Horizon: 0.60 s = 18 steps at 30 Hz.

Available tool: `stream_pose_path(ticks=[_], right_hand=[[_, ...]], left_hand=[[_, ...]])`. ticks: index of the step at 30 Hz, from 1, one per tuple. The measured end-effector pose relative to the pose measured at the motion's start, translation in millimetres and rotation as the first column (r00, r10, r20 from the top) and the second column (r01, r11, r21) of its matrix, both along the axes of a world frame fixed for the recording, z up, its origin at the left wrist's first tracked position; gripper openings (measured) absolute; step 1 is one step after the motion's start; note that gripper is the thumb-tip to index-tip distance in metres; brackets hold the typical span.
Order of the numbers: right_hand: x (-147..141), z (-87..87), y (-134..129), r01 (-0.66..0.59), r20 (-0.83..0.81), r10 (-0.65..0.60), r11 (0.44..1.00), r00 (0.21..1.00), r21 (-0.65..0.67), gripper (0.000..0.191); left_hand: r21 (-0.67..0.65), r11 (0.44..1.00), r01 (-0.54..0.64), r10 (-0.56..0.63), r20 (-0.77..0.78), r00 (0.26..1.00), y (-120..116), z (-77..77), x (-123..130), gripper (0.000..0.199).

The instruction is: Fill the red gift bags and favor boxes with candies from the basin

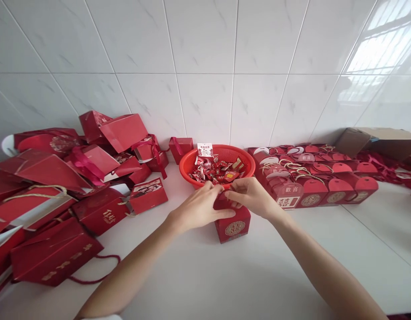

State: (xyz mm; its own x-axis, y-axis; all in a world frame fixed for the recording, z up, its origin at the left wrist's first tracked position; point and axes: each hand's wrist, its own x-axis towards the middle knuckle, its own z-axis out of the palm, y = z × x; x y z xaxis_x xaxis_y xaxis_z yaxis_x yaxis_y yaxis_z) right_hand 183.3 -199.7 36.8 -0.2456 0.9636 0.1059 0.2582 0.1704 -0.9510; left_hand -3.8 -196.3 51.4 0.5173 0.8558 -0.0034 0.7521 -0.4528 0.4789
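A small red gift box [234,227] with a round gold emblem stands upright on the white table in front of me. My left hand [205,205] is closed at its top from the left, with the thumb along the upper front edge. From the other side, my right hand [253,194] pinches at the top of the same box, its fingertips close to the left ones. The fingers hide most of the box's top. Just behind is a red plastic basket [219,149] of red-wrapped candies [215,169].
Red gift boxes [55,173] lie in a loose pile on the left. On the right, closed red boxes [312,193] with handles stand in rows. Farther right are a cardboard box [375,138] and dark red ribbons [375,162]. A tiled wall [205,98] rises behind.
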Motion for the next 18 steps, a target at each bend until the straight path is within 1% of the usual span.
stream_pose_path(ticks=[2,6,9,11,12,14,16,17,18], right_hand=[[1.3,0.3,0.8,-0.067,-0.048,0.065,0.997,0.997,-0.047,0.024],[4.8,0.2,2.9,-0.188,-0.173,0.162,0.972,0.971,-0.142,0.023],[6.0,-1.1,4.0,-0.253,-0.235,0.207,0.949,0.950,-0.187,0.032],[6.8,-0.8,3.2,-0.259,-0.257,0.213,0.952,0.943,-0.160,0.037],[7.8,0.3,1.8,-0.241,-0.256,0.203,0.962,0.945,-0.127,0.038],[12.6,4.7,-3.8,-0.175,-0.225,0.162,0.984,0.961,-0.039,0.037],[22.6,11.0,-13.5,-0.090,-0.184,0.097,0.995,0.978,0.047,0.035],[30.1,14.3,-19.9,-0.048,-0.171,0.062,0.995,0.983,0.084,0.034],[39.4,17.3,-27.2,0.000,-0.162,0.019,0.993,0.987,0.114,0.033]], left_hand=[[-0.021,1.000,0.005,-0.006,-0.055,0.998,1.8,-6.7,3.0,0.044],[-0.062,0.996,0.056,-0.059,-0.059,0.997,6.8,-18.4,7.1,0.037],[-0.063,0.990,0.127,-0.129,-0.029,0.991,10.6,-21.2,8.3,0.033],[-0.085,0.983,0.161,-0.163,-0.009,0.987,13.7,-19.2,7.4,0.036],[-0.114,0.976,0.186,-0.186,0.008,0.983,15.9,-17.4,6.1,0.042],[-0.203,0.940,0.274,-0.264,0.073,0.962,22.6,-13.9,1.0,0.065],[-0.303,0.874,0.381,-0.343,0.171,0.924,32.9,-13.0,-6.7,0.091],[-0.353,0.837,0.418,-0.365,0.209,0.907,39.1,-14.5,-10.7,0.099],[-0.401,0.806,0.436,-0.372,0.231,0.899,45.6,-17.6,-14.0,0.101]])
